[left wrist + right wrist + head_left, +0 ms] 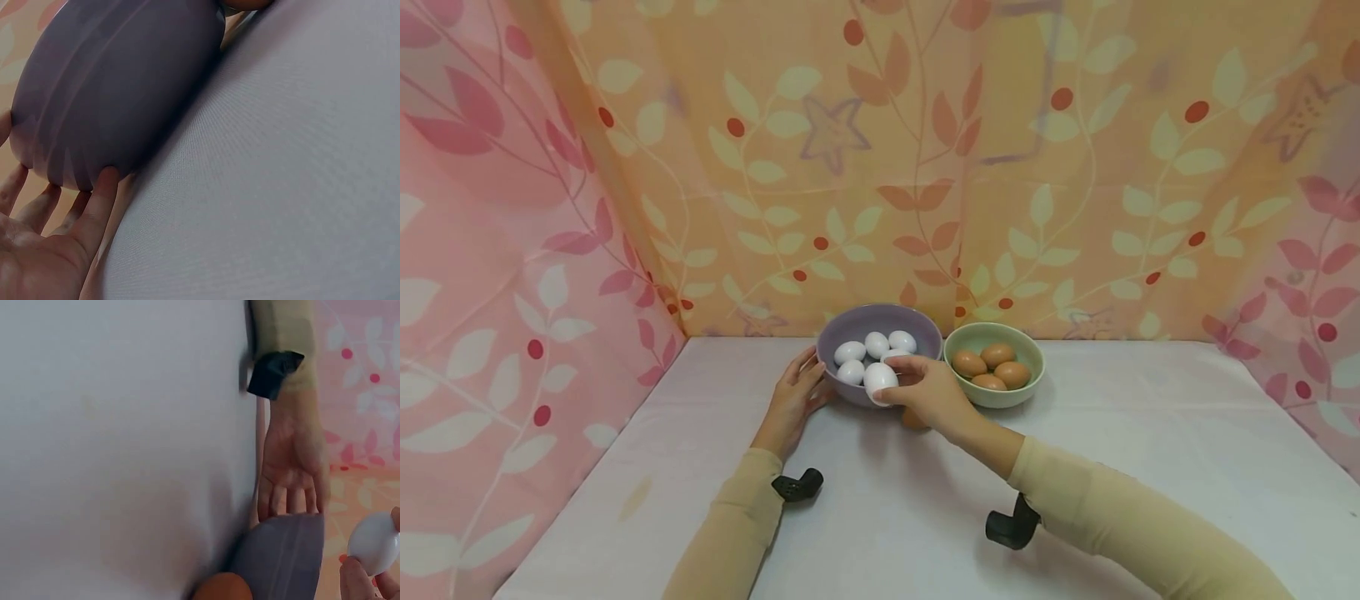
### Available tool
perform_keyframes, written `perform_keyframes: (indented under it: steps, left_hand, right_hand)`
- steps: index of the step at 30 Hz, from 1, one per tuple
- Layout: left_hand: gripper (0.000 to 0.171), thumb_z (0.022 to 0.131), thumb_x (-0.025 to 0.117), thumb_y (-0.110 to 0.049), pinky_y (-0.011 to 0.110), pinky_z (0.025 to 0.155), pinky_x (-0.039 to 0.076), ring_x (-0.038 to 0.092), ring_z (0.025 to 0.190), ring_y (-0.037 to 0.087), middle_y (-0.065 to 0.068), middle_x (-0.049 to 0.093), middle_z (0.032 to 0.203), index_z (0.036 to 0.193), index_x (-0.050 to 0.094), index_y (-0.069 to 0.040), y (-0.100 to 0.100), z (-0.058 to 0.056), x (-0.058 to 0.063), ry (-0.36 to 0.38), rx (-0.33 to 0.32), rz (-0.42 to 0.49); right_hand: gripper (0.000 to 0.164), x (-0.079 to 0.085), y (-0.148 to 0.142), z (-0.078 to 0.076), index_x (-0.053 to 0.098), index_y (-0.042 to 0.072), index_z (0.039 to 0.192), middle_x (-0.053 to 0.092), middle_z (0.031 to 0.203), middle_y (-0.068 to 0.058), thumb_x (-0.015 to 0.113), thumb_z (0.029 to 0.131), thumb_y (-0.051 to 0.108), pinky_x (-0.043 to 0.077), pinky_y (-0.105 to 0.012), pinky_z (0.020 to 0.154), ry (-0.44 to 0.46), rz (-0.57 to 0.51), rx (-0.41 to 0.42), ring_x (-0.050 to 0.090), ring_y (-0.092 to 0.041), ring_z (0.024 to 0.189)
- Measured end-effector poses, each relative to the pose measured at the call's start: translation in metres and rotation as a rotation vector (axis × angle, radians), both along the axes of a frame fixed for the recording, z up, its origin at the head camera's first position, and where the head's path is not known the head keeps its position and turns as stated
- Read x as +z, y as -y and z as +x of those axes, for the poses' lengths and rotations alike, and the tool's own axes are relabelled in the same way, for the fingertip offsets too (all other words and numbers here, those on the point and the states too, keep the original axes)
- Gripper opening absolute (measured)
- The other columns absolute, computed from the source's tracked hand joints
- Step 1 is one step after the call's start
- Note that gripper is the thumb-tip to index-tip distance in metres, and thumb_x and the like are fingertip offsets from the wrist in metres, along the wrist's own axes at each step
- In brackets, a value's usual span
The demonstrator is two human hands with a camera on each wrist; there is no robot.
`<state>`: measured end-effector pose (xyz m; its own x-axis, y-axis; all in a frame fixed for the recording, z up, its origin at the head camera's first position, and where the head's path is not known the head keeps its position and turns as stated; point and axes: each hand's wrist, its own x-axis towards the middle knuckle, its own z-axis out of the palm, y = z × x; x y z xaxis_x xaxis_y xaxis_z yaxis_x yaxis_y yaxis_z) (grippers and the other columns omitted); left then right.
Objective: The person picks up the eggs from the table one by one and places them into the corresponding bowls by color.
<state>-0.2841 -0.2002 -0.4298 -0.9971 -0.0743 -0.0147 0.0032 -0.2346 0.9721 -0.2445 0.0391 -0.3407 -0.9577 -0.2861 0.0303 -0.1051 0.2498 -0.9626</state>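
Note:
My right hand (pixel 928 396) pinches a white egg (pixel 881 382) between thumb and fingers, held up over the near rim of a purple bowl (pixel 827 329). Several other white eggs (pixel 850 353) lie inside that bowl. The held egg (pixel 374 542) also shows at the lower right of the right wrist view. With fingers fairly straight, my left hand (pixel 793 396) touches the bowl's left side. Fingertips (pixel 110 175) rest against the outer wall in the left wrist view. A brown egg (pixel 914 419) sits on the table before the bowl, partly hidden under my right hand.
Right of the purple bowl stands a pale green bowl (pixel 1036 385) with several brown eggs (pixel 998 356) in it. Both bowls are on a white-covered table (pixel 1112 417), near its back edge. A patterned curtain (pixel 880 167) hangs close behind them.

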Motion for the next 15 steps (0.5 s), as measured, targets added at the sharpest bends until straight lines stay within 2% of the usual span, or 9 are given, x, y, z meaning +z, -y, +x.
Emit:
perform_keyframes:
  steps: [6, 15]
  left_hand:
    - [0.055, 0.103, 0.054, -0.019, 0.054, 0.112, 0.040, 0.043, 0.141, 0.028, 0.008, 0.032, 0.162, 0.155, 0.033, -0.017, -0.001, 0.001, 0.002, 0.014, 0.012, -0.004]
    - [0.056, 0.103, 0.054, -0.020, 0.055, 0.111, 0.040, 0.042, 0.142, 0.029, 0.009, 0.032, 0.162, 0.155, 0.033, -0.016, 0.000, -0.001, 0.000, 0.008, 0.009, 0.004]
  right_hand:
    - [0.055, 0.005, 0.003, -0.016, 0.064, 0.006, 0.130, 0.070, 0.124, -0.009, 0.083, 0.080, 0.017, 0.052, -0.032, 0.096, -0.018, -0.023, 0.023, 0.065, -0.019, 0.110]
    - [0.055, 0.004, 0.009, -0.043, 0.065, 0.007, 0.130, 0.070, 0.124, -0.011, 0.084, 0.079, 0.017, 0.054, -0.021, 0.080, 0.003, 0.021, 0.009, 0.066, -0.021, 0.110]
